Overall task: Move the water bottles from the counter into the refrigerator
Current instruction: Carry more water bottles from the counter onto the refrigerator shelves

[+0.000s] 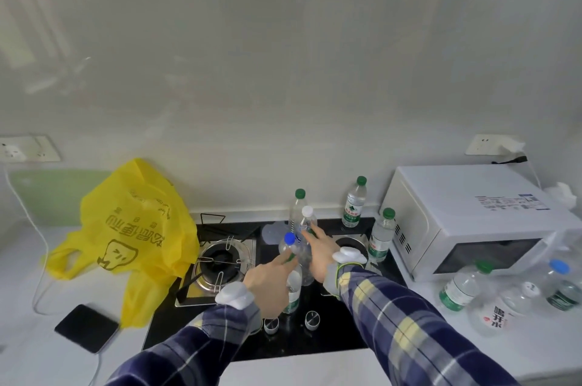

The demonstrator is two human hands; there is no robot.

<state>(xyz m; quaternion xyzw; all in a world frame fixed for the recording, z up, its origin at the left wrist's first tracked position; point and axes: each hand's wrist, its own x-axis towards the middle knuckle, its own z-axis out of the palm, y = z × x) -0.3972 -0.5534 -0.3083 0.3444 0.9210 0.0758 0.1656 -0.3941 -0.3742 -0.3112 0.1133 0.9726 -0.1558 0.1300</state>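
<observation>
Currently, both of your hands are over the black stove top (330, 341) in the middle of the counter (472, 351), among a cluster of water bottles. Your left hand (271, 283) reaches to the blue-capped bottle (290, 247); its fingers lie against the bottle's side, but I cannot tell whether they have closed round it. Your right hand (319, 248) is at the white-capped bottle (306, 223), fingers extended along its body; that grip looks open or only beginning to wrap, and I cannot confirm a hold.

A third clear bottle (294, 289) stands between your wrists, partly hidden. Behind, a green-capped bottle (297, 206) stands just beyond the right hand, another (354, 203) against the wall, and one (381, 236) beside the microwave (472, 215). More bottles (504, 294) lie in front of the microwave on the right.

Reaching for two at once appears intended to cut trips. No refrigerator is in view, so every bottle remains to be moved. A yellow bag (138, 228) sits left of the burner (220, 259), with a dark phone (86, 327) near the counter's edge.
</observation>
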